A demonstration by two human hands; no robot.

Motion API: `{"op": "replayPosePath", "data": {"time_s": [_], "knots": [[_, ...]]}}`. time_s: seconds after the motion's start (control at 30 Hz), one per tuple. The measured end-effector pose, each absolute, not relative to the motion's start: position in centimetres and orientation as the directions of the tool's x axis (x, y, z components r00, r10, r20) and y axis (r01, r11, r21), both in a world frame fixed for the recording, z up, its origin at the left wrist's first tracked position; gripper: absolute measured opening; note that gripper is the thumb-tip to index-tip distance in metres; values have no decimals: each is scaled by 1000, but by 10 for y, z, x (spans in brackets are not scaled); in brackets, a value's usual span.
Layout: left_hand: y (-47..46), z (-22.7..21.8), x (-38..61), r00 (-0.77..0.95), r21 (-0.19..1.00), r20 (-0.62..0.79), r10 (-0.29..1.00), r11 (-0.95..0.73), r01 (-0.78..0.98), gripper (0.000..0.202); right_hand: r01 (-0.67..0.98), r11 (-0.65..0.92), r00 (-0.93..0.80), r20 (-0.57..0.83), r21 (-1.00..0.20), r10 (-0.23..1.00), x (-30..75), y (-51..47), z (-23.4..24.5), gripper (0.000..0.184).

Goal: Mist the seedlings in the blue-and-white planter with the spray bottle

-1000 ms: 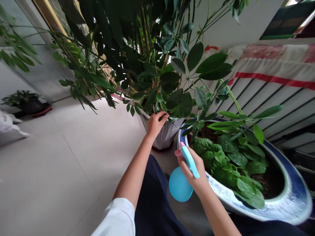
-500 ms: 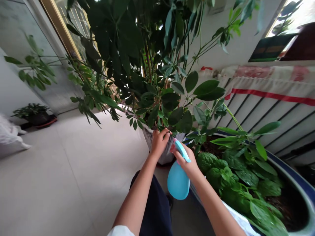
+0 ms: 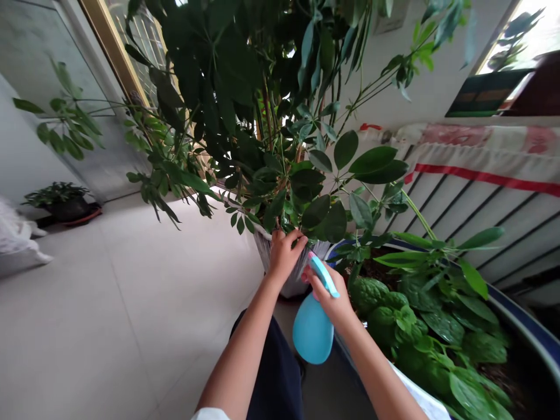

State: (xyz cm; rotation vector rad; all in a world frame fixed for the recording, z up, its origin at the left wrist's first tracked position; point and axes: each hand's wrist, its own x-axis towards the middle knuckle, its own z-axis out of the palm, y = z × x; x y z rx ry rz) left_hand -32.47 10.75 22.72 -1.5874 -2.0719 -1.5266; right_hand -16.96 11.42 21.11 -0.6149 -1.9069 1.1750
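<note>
My right hand (image 3: pixel 336 297) is wrapped round the neck of a light blue spray bottle (image 3: pixel 312 331), whose pink nozzle points forward at the plant. Just left of it, my left hand (image 3: pixel 285 252) reaches in at the pot's rim with its fingers curled on a low green leaf; the fingertips are partly hidden among the foliage. The large leafy potted plant (image 3: pixel 321 211) rises in front of me, its broad dark leaves hanging over both hands. Its whitish, wrapped-looking pot (image 3: pixel 294 287) stands on the floor directly behind my hands.
At right, a large blue-rimmed planter (image 3: pixel 531 335) holds low green plants (image 3: pixel 406 315). Behind it a white radiator (image 3: pixel 455 201) carries a red-edged cloth (image 3: pixel 481 140). A small dark pot (image 3: pixel 70 209) sits on the pale tiled floor (image 3: pixel 79 326) at far left.
The spray bottle has tilted slightly, its body swinging a little left and down. My left hand stays at the low leaf, its fingers shifted slightly. The view has moved a little.
</note>
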Motion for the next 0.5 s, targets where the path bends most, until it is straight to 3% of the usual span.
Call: {"op": "replayPosePath", "data": {"time_s": [0.13,0.27,0.5], "knots": [[112,223,-326,-474,673,609,636,-98,733,17,-12,466,-619,373,-885,692,-153,101,201,12],[113,226,-322,-430,695,605,670,-179,697,29,-10,451,-604,365,-892,708,-140,90,193,14],[113,225,-314,-402,725,596,695,-251,642,25,-12,515,-667,390,-857,635,-127,73,204,8]]}}
